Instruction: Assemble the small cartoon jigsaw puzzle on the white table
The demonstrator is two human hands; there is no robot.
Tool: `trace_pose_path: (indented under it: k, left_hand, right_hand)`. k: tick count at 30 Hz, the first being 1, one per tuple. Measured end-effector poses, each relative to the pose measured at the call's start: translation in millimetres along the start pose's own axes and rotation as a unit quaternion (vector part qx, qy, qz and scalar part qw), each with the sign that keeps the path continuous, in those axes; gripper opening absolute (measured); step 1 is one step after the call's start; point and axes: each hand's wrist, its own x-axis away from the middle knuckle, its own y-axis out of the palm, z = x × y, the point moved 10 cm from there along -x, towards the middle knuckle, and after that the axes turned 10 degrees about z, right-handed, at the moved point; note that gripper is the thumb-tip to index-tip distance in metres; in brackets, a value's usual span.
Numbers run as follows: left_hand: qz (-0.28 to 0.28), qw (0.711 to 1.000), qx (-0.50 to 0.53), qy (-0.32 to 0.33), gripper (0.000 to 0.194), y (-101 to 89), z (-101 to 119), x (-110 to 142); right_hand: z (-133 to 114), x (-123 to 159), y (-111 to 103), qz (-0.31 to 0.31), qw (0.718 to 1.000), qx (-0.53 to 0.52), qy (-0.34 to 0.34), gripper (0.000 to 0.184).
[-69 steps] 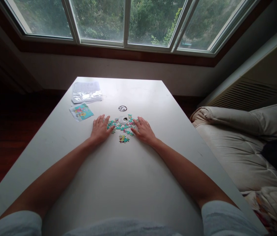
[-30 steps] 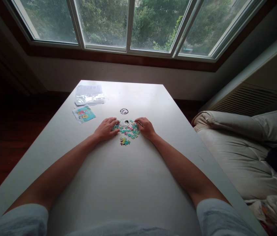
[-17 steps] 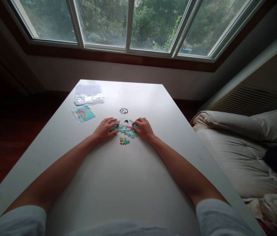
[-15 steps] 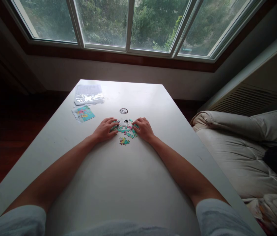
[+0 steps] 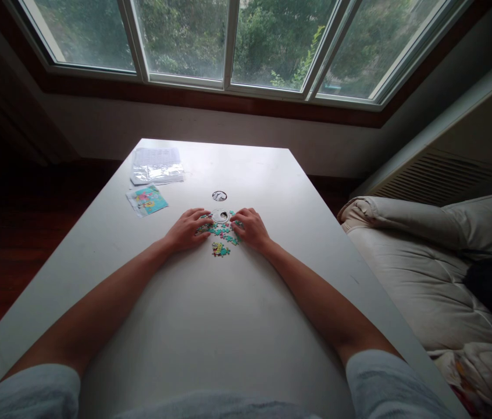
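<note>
Loose jigsaw puzzle pieces (image 5: 221, 231), mostly turquoise with some pink, lie in a heap on the white table. My left hand (image 5: 188, 230) rests at the heap's left side, fingers apart and touching pieces. On the right side my right hand (image 5: 251, 228) lies over other pieces, its fingers slightly curled and spread; what is under them is hidden. Between the hands sits a round tin lid (image 5: 220, 216), with pieces around it. A small joined puzzle section (image 5: 220, 249) with yellow and turquoise print lies nearer to me, apart from the heap.
A round silvery disc (image 5: 218, 196) lies beyond the heap. At the table's (image 5: 211, 326) back left are a clear plastic packet (image 5: 157, 165) and a turquoise picture card (image 5: 147, 199). A cream padded sofa (image 5: 403, 256) stands along the right side, below a window (image 5: 267, 46) wall.
Both hands have come inward around the heap since the earliest frame. Most recently my right hand has shifted slightly left over the pieces, while my left hand stays nearly still.
</note>
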Motion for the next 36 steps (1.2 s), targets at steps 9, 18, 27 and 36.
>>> trace_pose_path:
  k: [9, 18, 27, 36]
  left_hand:
    - [0.001, 1.0, 0.003, -0.01, 0.036, 3.5, -1, 0]
    - [0.004, 1.0, 0.003, -0.007, 0.036, 2.2, -1, 0]
    - [0.006, 1.0, 0.005, -0.011, 0.035, 2.0, -3, 0]
    - [0.006, 1.0, -0.002, -0.009, 0.035, 1.4, -2, -1]
  right_hand:
    - [-11, -4, 10, -0.032, 0.998, 0.046, 0.002, 0.011]
    - [-20, -2, 14, -0.052, 0.998, 0.038, -0.023, 0.012]
    - [-32, 1, 10, -0.057, 0.995, 0.06, -0.048, 0.014]
    - [-37, 1, 11, -0.066, 0.993, 0.09, -0.038, 0.008]
